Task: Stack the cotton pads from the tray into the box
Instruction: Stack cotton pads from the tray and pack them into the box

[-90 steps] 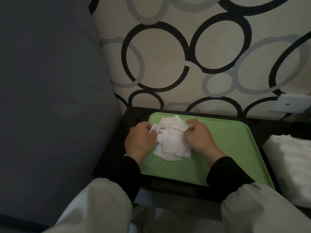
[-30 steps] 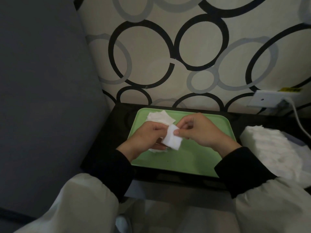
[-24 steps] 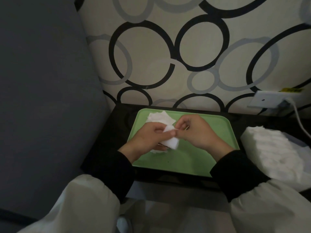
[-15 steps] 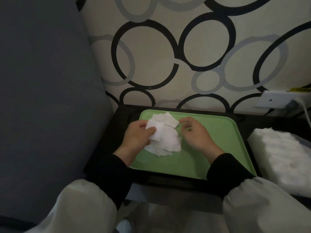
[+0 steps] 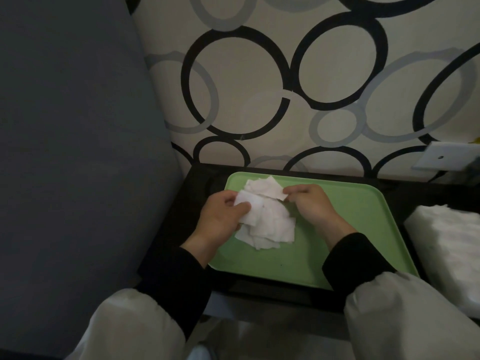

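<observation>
Your left hand has its fingers curled round a cotton pad, thumb pressed on top. Whether it grips one pad or a few together I cannot tell. Your right hand pinches the corner of the far pad, with the other fingers loosely bent. Both pads touch the loose pile, which lies in the far left part of the green tray, toward the far left corner of the desk.

The main risk is drag. These pads look thin and fluffy, and they overlap every which way, so lifting the pinched corner is likely to pull neighbours up with it. Any that come loose midway could drop over the tray rim onto the dark desk, or off its left edge beside the grey cushion.

A corner pinch is also weak. The pad may fold or slip, and then it goes in crooked and the stack leans.

Mind your left grip too: squeeze hard and you crease what you hold, so it will not lie flat.

The box is not plainly in view. A white ridged bundle sits at the right edge of the desk, well apart from the pile, and I cannot tell whether that is it. If it is, a slack hold could shed pads on the way across the tray.
</observation>
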Tool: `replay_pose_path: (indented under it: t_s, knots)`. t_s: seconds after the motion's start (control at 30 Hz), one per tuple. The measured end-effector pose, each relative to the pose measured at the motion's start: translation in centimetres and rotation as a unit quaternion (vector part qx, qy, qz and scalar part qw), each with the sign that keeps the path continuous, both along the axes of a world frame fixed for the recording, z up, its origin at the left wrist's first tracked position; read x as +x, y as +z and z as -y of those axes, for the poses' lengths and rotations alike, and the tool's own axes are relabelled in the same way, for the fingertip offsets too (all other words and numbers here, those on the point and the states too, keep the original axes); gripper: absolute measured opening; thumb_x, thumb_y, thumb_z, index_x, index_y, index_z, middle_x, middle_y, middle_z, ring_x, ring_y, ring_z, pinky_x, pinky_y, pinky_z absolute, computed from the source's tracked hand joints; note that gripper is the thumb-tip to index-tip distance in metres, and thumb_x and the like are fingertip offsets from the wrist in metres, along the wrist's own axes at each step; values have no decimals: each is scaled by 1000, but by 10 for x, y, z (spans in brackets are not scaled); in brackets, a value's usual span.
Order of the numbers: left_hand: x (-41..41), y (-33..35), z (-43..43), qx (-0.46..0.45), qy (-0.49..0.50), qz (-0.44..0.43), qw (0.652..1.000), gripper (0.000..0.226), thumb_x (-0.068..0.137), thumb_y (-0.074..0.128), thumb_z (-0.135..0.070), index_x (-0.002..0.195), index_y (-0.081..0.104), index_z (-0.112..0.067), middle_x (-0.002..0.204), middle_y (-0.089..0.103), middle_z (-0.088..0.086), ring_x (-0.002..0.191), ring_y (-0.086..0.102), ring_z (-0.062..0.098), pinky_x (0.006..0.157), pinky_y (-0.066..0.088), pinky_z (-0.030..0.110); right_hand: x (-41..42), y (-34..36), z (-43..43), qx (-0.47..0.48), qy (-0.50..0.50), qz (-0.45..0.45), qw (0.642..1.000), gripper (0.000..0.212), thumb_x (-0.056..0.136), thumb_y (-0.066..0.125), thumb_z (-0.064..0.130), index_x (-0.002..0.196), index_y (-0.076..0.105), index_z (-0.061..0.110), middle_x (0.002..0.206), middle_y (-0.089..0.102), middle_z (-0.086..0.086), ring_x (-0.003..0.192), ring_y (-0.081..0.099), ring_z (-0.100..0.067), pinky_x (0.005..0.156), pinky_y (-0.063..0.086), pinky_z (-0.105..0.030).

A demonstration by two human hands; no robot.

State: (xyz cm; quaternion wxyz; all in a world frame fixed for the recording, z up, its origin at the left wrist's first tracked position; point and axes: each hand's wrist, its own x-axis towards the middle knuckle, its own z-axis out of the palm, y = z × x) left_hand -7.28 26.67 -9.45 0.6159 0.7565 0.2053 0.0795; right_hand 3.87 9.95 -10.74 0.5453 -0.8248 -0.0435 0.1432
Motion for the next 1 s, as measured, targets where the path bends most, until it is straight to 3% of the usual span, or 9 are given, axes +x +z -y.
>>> replay_pose_path:
  t_s: [0.1, 0.17, 0.3, 0.47, 0.6, 0.67, 0.87, 1.0]
  knots:
    - [2, 0, 2, -1, 3, 3, 1000, 9, 93, 65, -15, 91, 68, -24, 95, 72, 2, 85, 66, 15, 61, 51, 25, -4, 8, 7, 60, -63, 27, 996, 11, 91, 66, 22, 90, 76, 18, 92, 73, 0, 87, 64, -16, 79, 48, -34]
    - [3, 0, 5, -5, 8, 7, 1000, 9, 92, 65, -15, 89, 68, -23, 95, 71, 3, 87, 66, 18, 63, 52, 27, -5, 13, 15, 93, -83, 41, 991, 8, 87, 72, 23, 85, 75, 16, 89, 74, -9, 80, 66, -20, 77, 53, -38]
    - [3, 3, 12, -23, 5, 12, 1000, 13, 94, 63, -12, 86, 66, -23, 94, 69, 2, 87, 66, 17, 63, 54, 27, -6, 25, 31, 187, -72, 3, 980, 10, 85, 72, 1, 93, 67, 5, 96, 68, -16, 94, 68, -29, 81, 57, -42]
    - [5, 6, 20, -61, 9, 16, 998, 17, 95, 63, -10, 89, 65, -25, 96, 67, 1, 88, 67, 17, 60, 57, 24, -16, 46, 49, 255, -19, -36, 966, 38, 84, 65, -12, 115, 60, 8, 103, 64, -11, 98, 67, -28, 77, 61, -37]
    - [4, 11, 30, -100, -31, 14, 994, 16, 95, 64, -12, 111, 67, -14, 107, 71, 7, 95, 70, 21, 65, 58, 25, -30, 60, 56, 292, 57, -80, 951, 39, 81, 65, -15, 112, 62, 9, 100, 66, -18, 94, 68, -32, 82, 61, -41]
    - [4, 14, 38, -114, -52, 16, 992, 21, 96, 65, -15, 117, 68, -14, 105, 74, 5, 93, 72, 20, 66, 58, 24, -36, 61, 55, 287, 86, -93, 950, 39, 80, 67, -15, 112, 63, 7, 96, 67, -20, 89, 69, -31, 77, 62, -39]
    - [4, 24, 59, -144, -78, 24, 986, 12, 96, 64, -23, 104, 73, -25, 98, 77, -2, 88, 74, 16, 65, 57, 22, -44, 58, 50, 214, 61, -81, 972, 35, 77, 75, -9, 107, 66, 7, 88, 70, -14, 74, 72, -22, 62, 59, -32]
    - [4, 27, 64, -162, -71, 22, 984, 18, 102, 55, -22, 94, 71, -25, 96, 75, 0, 86, 73, 18, 61, 58, 23, -42, 53, 49, 194, 42, -73, 977, 34, 75, 79, -5, 105, 68, 8, 85, 73, -9, 72, 73, -19, 65, 60, -34]
